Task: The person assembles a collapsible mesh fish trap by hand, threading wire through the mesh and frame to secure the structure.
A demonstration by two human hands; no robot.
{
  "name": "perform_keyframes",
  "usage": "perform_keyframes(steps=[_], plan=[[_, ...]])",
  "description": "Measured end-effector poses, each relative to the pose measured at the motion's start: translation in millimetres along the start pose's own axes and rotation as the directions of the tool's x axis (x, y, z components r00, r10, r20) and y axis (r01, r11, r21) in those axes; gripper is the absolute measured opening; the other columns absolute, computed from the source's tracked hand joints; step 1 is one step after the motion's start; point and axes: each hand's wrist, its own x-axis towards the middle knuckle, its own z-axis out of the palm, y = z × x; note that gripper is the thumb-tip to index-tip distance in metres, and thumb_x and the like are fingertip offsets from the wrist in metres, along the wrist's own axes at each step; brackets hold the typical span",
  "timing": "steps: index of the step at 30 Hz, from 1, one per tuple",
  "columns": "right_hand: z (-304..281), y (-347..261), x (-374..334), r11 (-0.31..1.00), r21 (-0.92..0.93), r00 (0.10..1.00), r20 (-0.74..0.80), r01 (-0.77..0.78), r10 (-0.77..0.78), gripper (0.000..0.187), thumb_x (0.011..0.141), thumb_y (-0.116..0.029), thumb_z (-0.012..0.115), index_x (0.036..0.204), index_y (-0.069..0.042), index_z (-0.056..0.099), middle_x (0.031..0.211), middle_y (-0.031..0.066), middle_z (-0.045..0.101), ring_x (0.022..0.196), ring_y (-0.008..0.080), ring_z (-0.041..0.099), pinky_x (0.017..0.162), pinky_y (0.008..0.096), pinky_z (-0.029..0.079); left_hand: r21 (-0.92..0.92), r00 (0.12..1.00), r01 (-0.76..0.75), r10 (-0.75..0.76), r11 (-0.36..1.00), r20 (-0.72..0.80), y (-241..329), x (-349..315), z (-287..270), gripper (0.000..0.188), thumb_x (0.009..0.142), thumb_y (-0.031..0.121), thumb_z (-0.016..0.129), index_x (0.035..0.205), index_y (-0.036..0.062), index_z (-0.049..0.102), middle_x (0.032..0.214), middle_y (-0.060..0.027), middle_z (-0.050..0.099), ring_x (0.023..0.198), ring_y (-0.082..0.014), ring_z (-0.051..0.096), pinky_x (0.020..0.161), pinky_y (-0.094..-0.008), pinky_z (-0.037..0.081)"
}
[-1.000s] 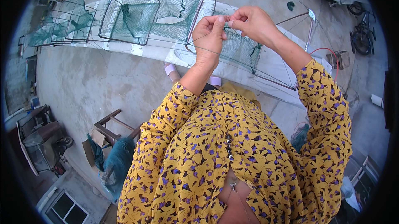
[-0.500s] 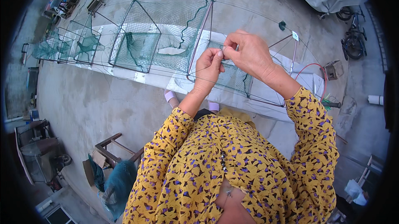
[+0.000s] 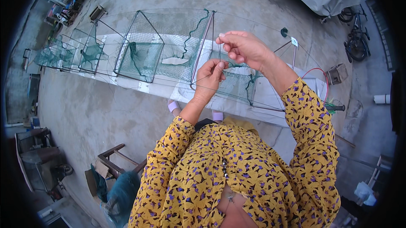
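Held a thin line over the net, pinched in the left hand and the right hand (a short span between); stood in lilac shoes beside the net.

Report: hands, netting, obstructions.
Left hand and right hand pinching thin line. Green netting stretched across rigid frames. No visible obstruction between hands.

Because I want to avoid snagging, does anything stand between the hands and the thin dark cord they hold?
Nothing visible does: the thin dark cord runs directly from the right hand to the left hand. The green netting shows beyond them.
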Motion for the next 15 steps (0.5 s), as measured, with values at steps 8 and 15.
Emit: perform_keyframes(steps=[8, 15], plan=[[-10, 31, -3, 0.736, -0.658, 0.987, -0.119, -0.16, 0.108, 0.014, 0.082, -0.015, 0.055, 0.089, -0.004, 0.058, 0.073, 0.0027, 0.061, 0.056, 0.0089, 0.057, 0.044, 0.0224, 0.039, -0.225, 0.982, 0.132, -0.159, 0.965, -0.106, 6, 2, 2, 0.014, 0.09, 0.015, 0.054, 0.095, 0.0029, 0.058, 0.078, 0.0001, 0.058, 0.056, -0.0031, 0.043, 0.051, -0.0167, 0.037], [-2, 33, -5, 0.286, -0.958, 0.938, -0.11, -0.012, -0.328, 0.016, 0.076, -0.019, 0.058, 0.078, -0.003, 0.059, 0.065, 0.0089, 0.061, 0.057, 0.0216, 0.061, 0.052, 0.0337, 0.045, -0.234, 0.954, 0.105, -0.165, 0.967, -0.252, 8, 3, 7, 0.013, 0.083, 0.008, 0.062, 0.093, 0.0005, 0.058, 0.077, -0.0033, 0.063, 0.053, -0.0051, 0.051, 0.048, -0.0172, 0.041]])
